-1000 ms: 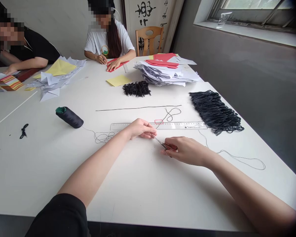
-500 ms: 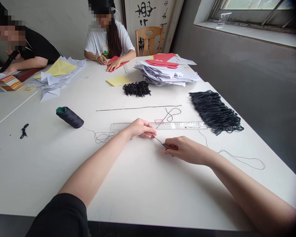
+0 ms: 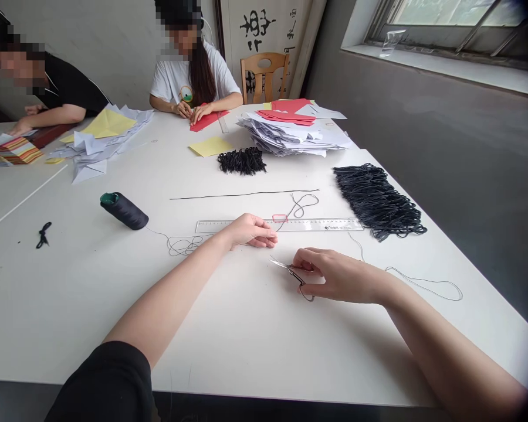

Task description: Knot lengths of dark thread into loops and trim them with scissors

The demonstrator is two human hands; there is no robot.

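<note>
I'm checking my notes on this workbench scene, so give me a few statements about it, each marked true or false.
1. The right hand holds small scissors. True.
2. The black thread spool stands upright. False: it lies on its side.
3. The ruler lies flat on the table. True.
4. The larger bundle of black cords hangs from a chair. False: it lies on the table.
</note>
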